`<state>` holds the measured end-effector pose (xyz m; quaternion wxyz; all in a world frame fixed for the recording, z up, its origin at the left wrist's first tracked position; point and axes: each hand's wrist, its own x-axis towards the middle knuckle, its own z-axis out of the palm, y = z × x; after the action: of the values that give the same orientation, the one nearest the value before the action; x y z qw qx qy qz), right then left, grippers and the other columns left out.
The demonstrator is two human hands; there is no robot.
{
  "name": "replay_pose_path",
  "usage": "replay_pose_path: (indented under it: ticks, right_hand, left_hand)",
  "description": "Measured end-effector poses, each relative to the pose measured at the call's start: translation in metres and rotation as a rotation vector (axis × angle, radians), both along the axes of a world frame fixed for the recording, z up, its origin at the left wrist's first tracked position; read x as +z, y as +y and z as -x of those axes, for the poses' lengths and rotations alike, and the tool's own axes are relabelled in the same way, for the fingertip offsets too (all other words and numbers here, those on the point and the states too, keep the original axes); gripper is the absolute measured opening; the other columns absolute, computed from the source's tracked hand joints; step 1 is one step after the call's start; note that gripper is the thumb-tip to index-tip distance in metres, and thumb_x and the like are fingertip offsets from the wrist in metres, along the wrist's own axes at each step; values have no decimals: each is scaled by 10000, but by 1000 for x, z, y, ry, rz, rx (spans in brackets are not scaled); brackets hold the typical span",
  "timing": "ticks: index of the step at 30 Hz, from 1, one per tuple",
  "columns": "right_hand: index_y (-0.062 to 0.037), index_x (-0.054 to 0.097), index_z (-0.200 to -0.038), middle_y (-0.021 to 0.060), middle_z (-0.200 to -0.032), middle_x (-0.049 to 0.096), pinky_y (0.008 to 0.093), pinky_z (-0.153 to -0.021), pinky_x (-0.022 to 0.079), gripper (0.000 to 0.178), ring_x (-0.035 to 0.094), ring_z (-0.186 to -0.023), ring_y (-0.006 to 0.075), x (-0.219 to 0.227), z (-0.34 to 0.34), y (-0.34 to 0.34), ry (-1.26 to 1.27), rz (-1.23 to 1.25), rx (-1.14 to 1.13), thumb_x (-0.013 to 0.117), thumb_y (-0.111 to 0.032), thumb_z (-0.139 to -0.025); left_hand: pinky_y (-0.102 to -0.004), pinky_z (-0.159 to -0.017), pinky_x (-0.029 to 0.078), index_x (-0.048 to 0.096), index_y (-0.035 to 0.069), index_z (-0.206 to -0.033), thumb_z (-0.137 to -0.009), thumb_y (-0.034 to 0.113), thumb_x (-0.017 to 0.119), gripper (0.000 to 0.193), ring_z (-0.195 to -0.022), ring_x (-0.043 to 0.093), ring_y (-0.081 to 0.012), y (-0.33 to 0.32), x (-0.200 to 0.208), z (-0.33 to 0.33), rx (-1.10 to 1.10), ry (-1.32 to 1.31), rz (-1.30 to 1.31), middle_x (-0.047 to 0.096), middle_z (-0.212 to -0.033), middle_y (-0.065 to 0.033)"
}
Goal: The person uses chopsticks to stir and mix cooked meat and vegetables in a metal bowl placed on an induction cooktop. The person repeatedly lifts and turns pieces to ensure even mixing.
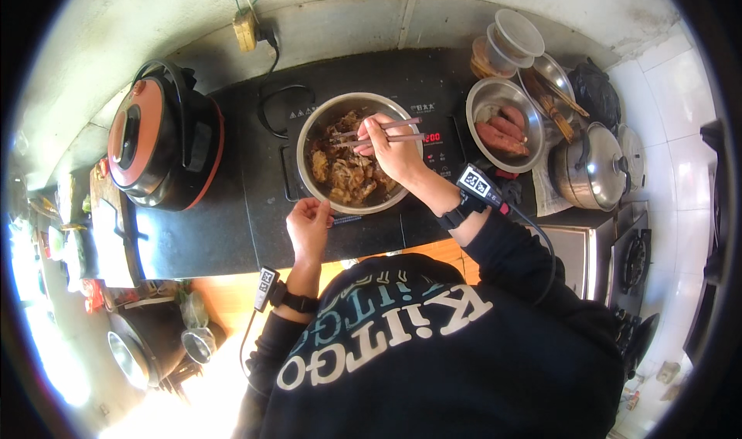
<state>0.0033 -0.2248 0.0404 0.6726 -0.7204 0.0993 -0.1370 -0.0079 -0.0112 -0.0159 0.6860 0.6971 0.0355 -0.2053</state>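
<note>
A round metal pot (304, 165) holds browned, chopped food (348, 178) that looks like pieces of meat. My right hand (386, 151) reaches over its right side, closed on a pair of brown chopsticks (407, 137). Their tips point left into the food, and the thick ends stick out past the right rim. My left hand (308, 224) is at the pot's near left rim with its fingers curled together. Whether those fingers grip anything or touch the rim is hidden. Under the pot lies a black induction cooktop (434, 157) with a lit red display.
Left on the dark counter stands a black and orange lidded cooker (166, 141). To the right are a metal bowl with reddish sausage-like pieces (506, 130), stacked plastic tubs (516, 37), a brush (558, 114) and a lidded steel pot (591, 168). A black cable (267, 103) hangs behind.
</note>
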Motion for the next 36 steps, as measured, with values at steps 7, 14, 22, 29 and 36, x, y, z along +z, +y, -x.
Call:
replay_pose_path:
  ticks: [7,14,22,29,36]
  right_hand:
    - [12,555,-870,92,-810,618,225,-578,563,311,683,-681,161,19,10,14,-106,-112,40,443,-238,-1016]
    - [12,578,-896,73,-816,623,214,-615,552,291,673,-698,138,4,17,26,36,25,36,451,-222,-1013]
    - [9,598,-903,84,-814,645,233,-594,540,282,676,-691,149,-5,27,24,26,2,42,460,-214,-1007]
    - [-15,550,-932,66,-824,597,225,-612,530,318,642,-677,126,28,40,-10,-218,5,42,371,-255,-1038]
    - [-18,566,-906,55,-855,597,212,-560,527,312,646,-645,128,11,24,-22,-127,114,147,424,-270,-1024]
  left_hand:
    - [-193,-529,468,587,-29,-856,-881,88,662,142,-558,572,-79,0,4,0,0,5,-8,649,-702,-61]
    - [-192,-519,467,590,-30,-850,-873,78,664,133,-547,568,-76,-2,3,-1,21,0,-16,644,-688,-58]
    - [-194,-519,471,611,-41,-867,-868,102,678,158,-550,579,-81,0,5,-3,20,29,-1,653,-691,-66]
    - [-199,-513,469,669,-59,-919,-876,189,690,253,-548,589,-86,18,21,1,6,47,-105,676,-706,-84]
    - [-198,-499,451,671,-53,-929,-875,160,686,220,-555,579,-81,58,5,29,51,76,-184,669,-703,-81]
